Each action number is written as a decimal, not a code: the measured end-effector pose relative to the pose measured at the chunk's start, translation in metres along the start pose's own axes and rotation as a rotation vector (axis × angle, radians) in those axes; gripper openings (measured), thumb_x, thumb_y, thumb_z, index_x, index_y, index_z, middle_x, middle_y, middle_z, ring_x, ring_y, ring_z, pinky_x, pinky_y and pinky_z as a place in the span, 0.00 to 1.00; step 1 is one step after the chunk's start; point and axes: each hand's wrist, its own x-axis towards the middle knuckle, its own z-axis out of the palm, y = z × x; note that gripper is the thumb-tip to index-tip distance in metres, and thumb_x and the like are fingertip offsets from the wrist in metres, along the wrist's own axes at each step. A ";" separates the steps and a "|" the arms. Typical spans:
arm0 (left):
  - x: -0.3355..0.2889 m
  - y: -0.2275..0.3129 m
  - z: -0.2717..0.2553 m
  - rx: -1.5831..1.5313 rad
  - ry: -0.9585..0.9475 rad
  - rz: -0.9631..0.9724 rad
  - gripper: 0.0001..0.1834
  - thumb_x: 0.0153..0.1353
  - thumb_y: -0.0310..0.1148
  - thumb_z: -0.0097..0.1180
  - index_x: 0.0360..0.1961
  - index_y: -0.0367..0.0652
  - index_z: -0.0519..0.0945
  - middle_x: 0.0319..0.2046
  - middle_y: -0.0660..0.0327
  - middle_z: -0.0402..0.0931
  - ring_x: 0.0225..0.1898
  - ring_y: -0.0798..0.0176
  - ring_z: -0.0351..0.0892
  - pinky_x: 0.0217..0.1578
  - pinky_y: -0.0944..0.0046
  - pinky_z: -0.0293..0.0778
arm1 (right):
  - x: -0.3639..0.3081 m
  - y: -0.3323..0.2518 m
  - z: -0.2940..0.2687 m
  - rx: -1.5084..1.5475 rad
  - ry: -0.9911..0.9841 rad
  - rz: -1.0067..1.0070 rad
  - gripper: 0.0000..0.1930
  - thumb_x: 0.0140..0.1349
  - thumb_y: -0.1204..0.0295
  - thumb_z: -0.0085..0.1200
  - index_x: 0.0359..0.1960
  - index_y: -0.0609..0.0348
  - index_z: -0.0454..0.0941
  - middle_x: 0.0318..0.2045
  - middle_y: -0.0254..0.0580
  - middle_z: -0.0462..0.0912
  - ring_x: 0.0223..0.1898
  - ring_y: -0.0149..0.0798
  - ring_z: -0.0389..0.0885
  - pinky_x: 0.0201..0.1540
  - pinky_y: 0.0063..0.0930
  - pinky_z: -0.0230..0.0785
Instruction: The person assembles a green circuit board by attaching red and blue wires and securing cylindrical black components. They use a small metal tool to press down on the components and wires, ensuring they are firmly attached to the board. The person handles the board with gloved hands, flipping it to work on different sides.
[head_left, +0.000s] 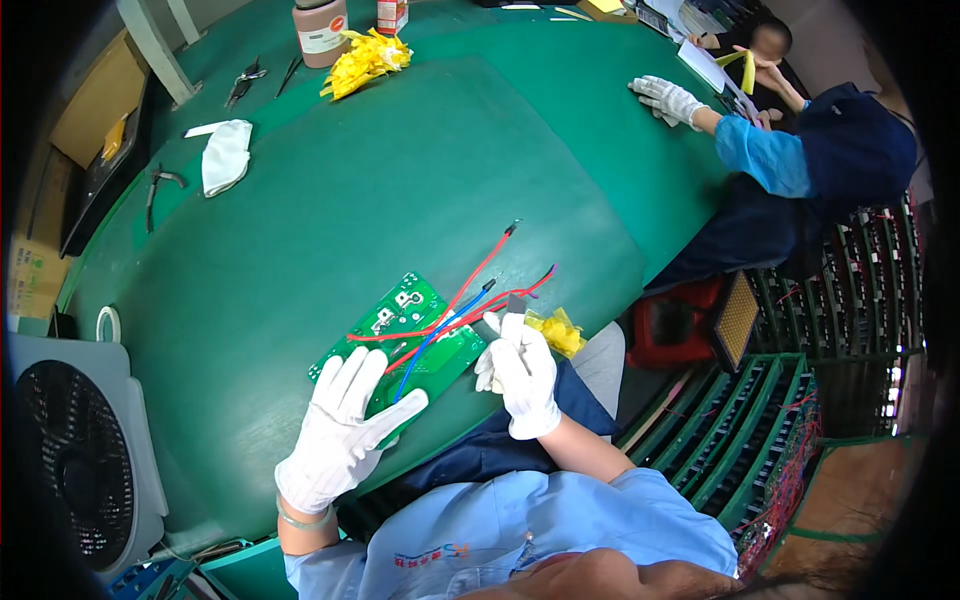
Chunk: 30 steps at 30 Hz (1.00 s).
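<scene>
A green circuit board lies tilted on the green mat in front of me, with red wires and a blue wire running across it to dark ends. My left hand, in a white glove, holds the board's near left corner, with the thumb and fingers over its face. Just off the board's right edge is my gloved right hand. Its fingers are closed on a small dark grey rectangular piece, which sticks up above the fingertips; its kind is unclear.
Yellow strips lie beside my right hand, and a yellow bundle by a brown jar. Pliers and a white cloth are on the left, above a fan. A co-worker's gloved hand rests far right; board racks stand right.
</scene>
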 end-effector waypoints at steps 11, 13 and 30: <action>-0.003 -0.028 0.014 -0.292 0.341 -0.133 0.30 0.55 0.59 0.61 0.51 0.49 0.83 0.67 0.33 0.60 0.65 0.32 0.65 0.63 0.42 0.64 | 0.004 -0.003 -0.006 0.114 0.009 0.014 0.19 0.73 0.69 0.46 0.61 0.68 0.69 0.30 0.42 0.81 0.22 0.28 0.77 0.26 0.18 0.69; -0.002 -0.029 0.015 -0.736 0.560 -0.292 0.33 0.62 0.61 0.56 0.54 0.42 0.82 0.69 0.36 0.58 0.69 0.38 0.62 0.66 0.48 0.62 | 0.003 -0.002 -0.005 0.122 0.006 0.038 0.20 0.73 0.69 0.47 0.61 0.68 0.69 0.30 0.42 0.81 0.22 0.28 0.77 0.26 0.18 0.69; -0.010 -0.101 0.038 -1.221 0.976 -0.597 0.29 0.67 0.21 0.50 0.69 0.37 0.61 0.61 0.59 0.67 0.61 0.64 0.68 0.64 0.63 0.62 | 0.006 -0.001 -0.011 0.037 -0.119 -0.022 0.19 0.72 0.69 0.50 0.60 0.66 0.73 0.28 0.36 0.81 0.21 0.23 0.76 0.25 0.17 0.69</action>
